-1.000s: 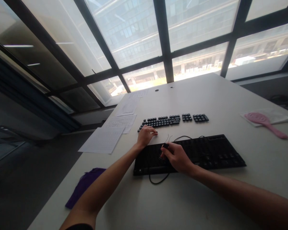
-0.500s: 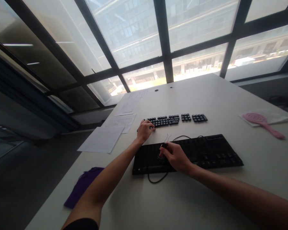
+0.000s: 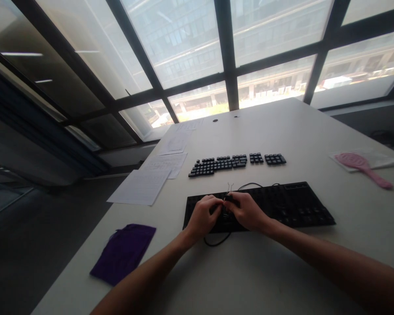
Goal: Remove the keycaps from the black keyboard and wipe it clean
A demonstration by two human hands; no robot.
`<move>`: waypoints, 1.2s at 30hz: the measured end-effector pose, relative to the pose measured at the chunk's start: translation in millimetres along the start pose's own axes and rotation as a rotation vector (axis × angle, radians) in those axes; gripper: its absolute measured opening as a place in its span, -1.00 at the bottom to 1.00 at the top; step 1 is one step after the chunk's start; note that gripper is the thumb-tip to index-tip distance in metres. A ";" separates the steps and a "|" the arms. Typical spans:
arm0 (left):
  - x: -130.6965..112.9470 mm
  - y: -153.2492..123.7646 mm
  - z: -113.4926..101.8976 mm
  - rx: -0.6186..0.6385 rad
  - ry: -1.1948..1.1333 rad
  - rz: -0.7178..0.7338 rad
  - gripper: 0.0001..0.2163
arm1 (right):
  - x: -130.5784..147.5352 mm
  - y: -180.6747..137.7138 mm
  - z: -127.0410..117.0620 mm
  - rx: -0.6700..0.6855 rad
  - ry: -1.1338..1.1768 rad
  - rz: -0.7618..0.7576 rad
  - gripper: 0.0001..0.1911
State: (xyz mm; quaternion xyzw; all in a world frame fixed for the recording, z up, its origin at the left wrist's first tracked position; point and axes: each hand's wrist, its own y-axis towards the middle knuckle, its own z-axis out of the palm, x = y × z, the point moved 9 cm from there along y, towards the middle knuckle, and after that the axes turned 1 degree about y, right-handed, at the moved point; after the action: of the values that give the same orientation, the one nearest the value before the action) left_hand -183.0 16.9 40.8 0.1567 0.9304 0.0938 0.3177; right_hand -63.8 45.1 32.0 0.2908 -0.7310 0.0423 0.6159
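Observation:
A black keyboard (image 3: 279, 203) with many of its keys off lies in front of me. Above its left half, my right hand (image 3: 248, 211) grips a keycap puller (image 3: 229, 198), whose two thin wire prongs point up and away. My left hand (image 3: 205, 214) is right beside it, with thumb and forefinger pinched together near the puller; whatever sits between those fingertips is too small to make out. Beyond the keyboard, loose black keycaps (image 3: 221, 164) are laid out in rows, grouped like a keyboard layout.
A purple cloth pouch (image 3: 124, 253) lies at the left edge of the white table (image 3: 265, 135). Sheets of paper (image 3: 141, 186) run along that side. To the right, a pink hairbrush (image 3: 357, 162) rests on a white wrapper. The keyboard's cable (image 3: 218, 243) loops out in front.
My left hand has come back from the left end of the keycap rows to the puller over the keyboard. My right hand has stayed nearly in place, still holding the puller.

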 end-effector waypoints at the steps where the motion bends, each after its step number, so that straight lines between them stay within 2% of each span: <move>1: 0.6 -3.2 1.7 -0.002 -0.010 -0.009 -0.88 | 0.6 -0.5 2.6 0.016 -0.025 -0.006 -0.81; 5: 4.6 -5.2 1.9 -0.034 -0.056 -0.024 -0.88 | 4.0 -2.3 9.3 0.075 -0.112 -0.047 -0.79; 11: 2.6 -6.4 1.2 -0.033 -0.070 -0.011 -0.89 | 17.5 -12.0 20.0 0.147 -0.317 -0.203 -0.80; 13: -2.7 -7.6 1.8 0.004 -0.045 0.025 -0.89 | 22.4 -17.0 25.2 0.168 -0.447 -0.278 -0.84; 16: -14.6 -10.1 8.8 0.131 0.035 0.128 -0.93 | 25.5 -23.0 33.2 0.220 -0.546 -0.367 -0.86; 19: -18.9 -11.4 12.4 0.182 0.087 0.178 -0.88 | 18.7 -19.0 25.1 0.163 -0.408 -0.284 -0.86; 23: -11.5 -9.8 13.7 0.158 0.062 0.137 -0.88 | 2.9 -11.1 12.5 0.082 -0.166 -0.094 -0.81; 27: -6.0 -9.4 13.7 0.135 0.012 0.102 -0.91 | -4.2 -7.2 6.3 0.047 -0.060 -0.007 -0.80; 32: -4.8 -10.7 9.0 0.080 -0.106 0.094 -0.90 | -6.5 -6.3 0.1 -0.030 -0.047 0.014 -0.77; 36: -0.4 -14.2 -1.4 -0.068 -0.150 0.058 -0.82 | -6.8 -6.7 -2.7 -0.091 -0.046 0.024 -0.78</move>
State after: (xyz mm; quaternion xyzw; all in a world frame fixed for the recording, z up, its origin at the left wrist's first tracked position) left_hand -186.8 3.4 38.2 0.1792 0.8955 0.1223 0.3886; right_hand -57.8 43.2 24.3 0.2546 -0.7497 0.0099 0.6107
